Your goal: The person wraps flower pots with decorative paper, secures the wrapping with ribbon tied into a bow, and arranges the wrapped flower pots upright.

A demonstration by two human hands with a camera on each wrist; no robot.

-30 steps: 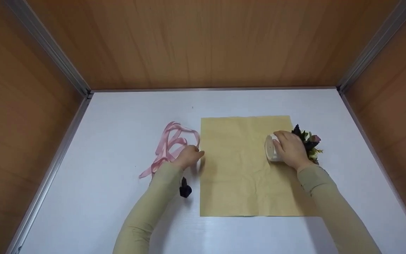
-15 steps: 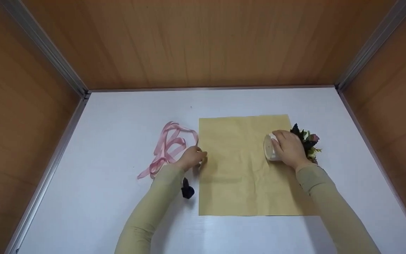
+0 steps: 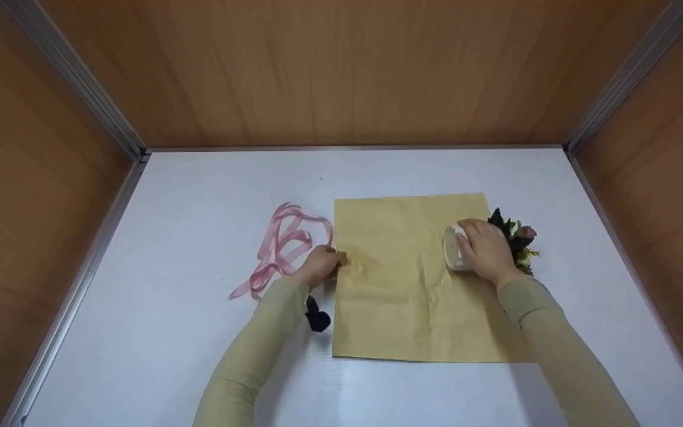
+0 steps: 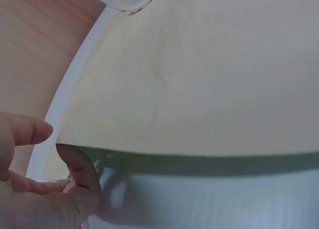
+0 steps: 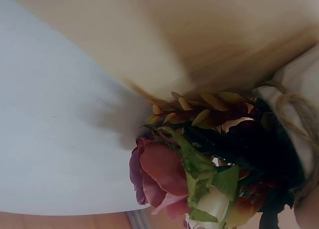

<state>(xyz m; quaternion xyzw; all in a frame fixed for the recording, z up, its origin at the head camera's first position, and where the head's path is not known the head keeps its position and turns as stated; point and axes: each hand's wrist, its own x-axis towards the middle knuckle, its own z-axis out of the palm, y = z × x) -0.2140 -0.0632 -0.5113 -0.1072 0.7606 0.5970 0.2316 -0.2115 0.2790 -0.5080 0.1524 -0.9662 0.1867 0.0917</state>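
Observation:
A sheet of brown wrapping paper [image 3: 389,296] lies flat on the white table. At its left edge my left hand [image 3: 321,265] has a curled finger under the paper, and the edge lifts there. The thumb lies close above that edge in the left wrist view. My right hand [image 3: 487,249] grips a white flower pot [image 3: 453,249] lying on its side on the paper's right part. Out of the pot, to the right, come flowers [image 5: 164,171]: a pink rose, a pale bloom, dark leaves and a yellowish sprig. Twine [image 5: 294,114] is tied round the pot's white wrapping.
A loose tangle of pink ribbon [image 3: 273,249] lies left of the paper, close to the left hand. A small black object [image 3: 318,320] shows beside the left sleeve. Wooden panels [image 3: 341,71] with metal edging enclose the white table [image 3: 199,196] behind and at both sides.
My left hand has moved slightly right onto the paper's left edge, and that edge has risen a little. The right hand and the flower pot have stayed in place.

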